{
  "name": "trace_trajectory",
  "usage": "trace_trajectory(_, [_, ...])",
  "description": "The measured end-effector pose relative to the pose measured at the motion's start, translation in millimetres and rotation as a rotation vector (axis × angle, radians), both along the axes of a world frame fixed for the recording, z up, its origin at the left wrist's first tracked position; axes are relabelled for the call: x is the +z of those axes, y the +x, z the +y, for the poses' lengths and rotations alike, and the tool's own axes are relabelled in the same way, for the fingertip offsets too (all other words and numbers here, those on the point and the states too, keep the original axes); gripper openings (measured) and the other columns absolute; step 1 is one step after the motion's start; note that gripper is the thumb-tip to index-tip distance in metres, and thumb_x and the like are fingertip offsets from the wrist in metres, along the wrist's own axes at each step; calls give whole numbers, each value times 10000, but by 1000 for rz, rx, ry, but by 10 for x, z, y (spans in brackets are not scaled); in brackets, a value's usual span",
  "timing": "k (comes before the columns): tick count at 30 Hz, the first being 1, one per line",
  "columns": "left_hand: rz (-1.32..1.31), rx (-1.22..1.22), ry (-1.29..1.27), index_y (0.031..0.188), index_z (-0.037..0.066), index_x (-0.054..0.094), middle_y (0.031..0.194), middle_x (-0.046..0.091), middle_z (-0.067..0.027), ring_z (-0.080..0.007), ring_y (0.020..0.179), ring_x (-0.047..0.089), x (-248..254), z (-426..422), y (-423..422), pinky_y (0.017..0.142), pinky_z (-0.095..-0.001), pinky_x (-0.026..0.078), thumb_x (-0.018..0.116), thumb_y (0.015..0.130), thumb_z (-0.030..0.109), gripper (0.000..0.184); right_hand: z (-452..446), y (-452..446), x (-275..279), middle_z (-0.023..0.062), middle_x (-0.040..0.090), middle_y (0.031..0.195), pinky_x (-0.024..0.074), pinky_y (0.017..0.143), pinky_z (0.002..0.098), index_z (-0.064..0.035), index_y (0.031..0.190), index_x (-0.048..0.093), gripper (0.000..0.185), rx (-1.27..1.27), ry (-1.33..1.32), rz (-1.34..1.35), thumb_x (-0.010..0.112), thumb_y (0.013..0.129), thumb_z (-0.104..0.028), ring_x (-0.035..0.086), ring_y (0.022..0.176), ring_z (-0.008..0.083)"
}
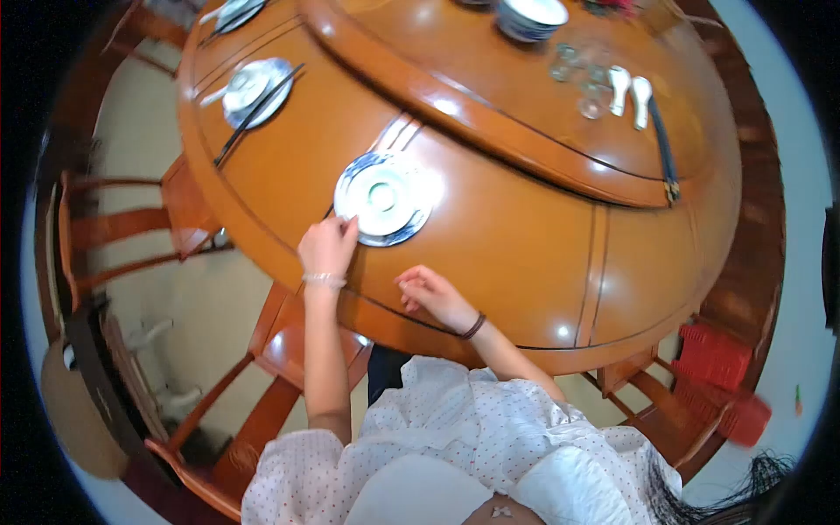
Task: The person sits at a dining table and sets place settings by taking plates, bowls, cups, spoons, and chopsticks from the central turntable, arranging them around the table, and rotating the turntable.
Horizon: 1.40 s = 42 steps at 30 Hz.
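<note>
A blue-rimmed white plate (406,234) lies near the table's front edge. On it sits a white round dish (359,194) with a pale green ring at its centre; whether that is a bowl's inside or its foot, I cannot tell. My left hand (327,248), with a pale bracelet at the wrist, is closed at the lower left rim of this plate and dish. Its fingertips pinch there, and what lies between them is hidden. Lower and to the right, my right hand (440,299) hovers by the table edge, fingers loosely bent and holding nothing visible.
The round wooden table (507,280) carries a raised turntable (490,79). Stacked bowls (532,19), glasses (591,101), white spoons (641,101) and dark chopsticks (665,153) rest on it. Another place setting (254,92) is at left. Wooden chairs (122,229) surround the table; red stools (713,357) stand right.
</note>
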<state>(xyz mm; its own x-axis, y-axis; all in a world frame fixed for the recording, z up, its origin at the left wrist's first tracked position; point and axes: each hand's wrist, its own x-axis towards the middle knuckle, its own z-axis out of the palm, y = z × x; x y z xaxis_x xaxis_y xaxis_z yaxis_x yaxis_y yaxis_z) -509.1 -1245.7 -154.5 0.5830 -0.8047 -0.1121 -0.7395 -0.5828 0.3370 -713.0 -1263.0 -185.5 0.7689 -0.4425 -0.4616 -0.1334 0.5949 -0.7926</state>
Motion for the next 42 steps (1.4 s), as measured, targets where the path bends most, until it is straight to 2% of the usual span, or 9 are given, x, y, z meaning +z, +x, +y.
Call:
trace_trajectory(3, [-38, 52, -80, 803, 61, 665, 739, 633, -151, -312, 702, 614, 34, 18, -137, 607, -394, 479, 545, 824, 374, 336, -43, -174, 87, 32, 563, 758, 448, 582, 209, -41, 966, 508, 206, -39, -11, -21, 532, 891, -232, 536, 625, 86])
trace_trajectory(7, [-76, 162, -487, 981, -3, 600, 903, 616, -124, -244, 753, 590, 256, 34, -470, 673, -322, 467, 574, 838, 157, 216, -324, -716, 127, 11, 560, 690, 424, 563, 199, -40, 855, 541, 220, -219, -167, -11, 557, 877, -258, 521, 609, 73])
trace_trajectory(12, [-94, -165, -809, 833, -23, 594, 855, 620, -123, -241, 757, 593, 367, -305, -960, 670, -312, 469, 580, 793, -3, 47, -933, -1893, 196, -29, 518, 569, 386, 540, 197, -56, 657, 542, 281, -609, -436, 310, 578, 864, -242, 476, 583, 42])
trace_trajectory(20, [216, -681, -575, 782, 9, 610, 750, 614, -117, -235, 659, 592, 314, -1562, -3073, 588, -312, 466, 598, 793, 90, 82, -2334, -3559, 106, 78, 559, 850, 454, 656, 275, -10, 901, 546, 134, -1050, -993, 645, 555, 846, -132, 537, 745, 153])
trace_trajectory(23, [655, -609, -386, 950, -6, 575, 746, 624, -129, -197, 632, 608, 103, -2064, -4024, 566, -285, 473, 581, 831, 137, 186, -2898, -3969, 22, 116, 550, 871, 458, 703, 328, -25, 931, 550, 148, -943, -1253, 718, 566, 817, -117, 540, 803, 244])
trace_trajectory(26, [699, -574, -338, 1026, 5, 537, 724, 624, -140, -183, 643, 616, -100, -2577, -4688, 576, -278, 480, 572, 843, 162, 244, -3116, -4095, 62, 124, 537, 863, 447, 737, 369, -35, 954, 549, 181, -747, -1515, 929, 582, 801, -127, 534, 817, 296])
trace_trajectory(28, [681, -492, -430, 1008, 15, 531, 699, 615, -172, -313, 661, 616, -156, -2917, -4972, 597, -384, 485, 559, 834, 181, 242, -3167, -4166, -5, 120, 531, 850, 446, 734, 373, -41, 953, 551, 186, -772, -1506, 937, 588, 801, -142, 532, 828, 294])
trace_trajectory(34, [331, -457, -401, 866, -61, 506, 696, 597, -235, -390, 699, 598, -220, -3794, -5168, 638, -420, 491, 621, 782, 198, 295, -3135, -4348, -253, 84, 553, 827, 473, 621, 351, -80, 977, 575, 218, -785, -1205, 763, 629, 784, -167, 574, 724, 251])
trace_trajectory(42, [528, -319, -217, 745, -67, 585, 647, 604, -230, -332, 632, 625, -422, -3953, -5078, 579, -379, 510, 695, 729, 219, 307, -3304, -4295, -363, 89, 575, 782, 465, 554, 330, -70, 973, 627, 212, -827, -1277, 649, 641, 781, -160, 574, 628, 229])
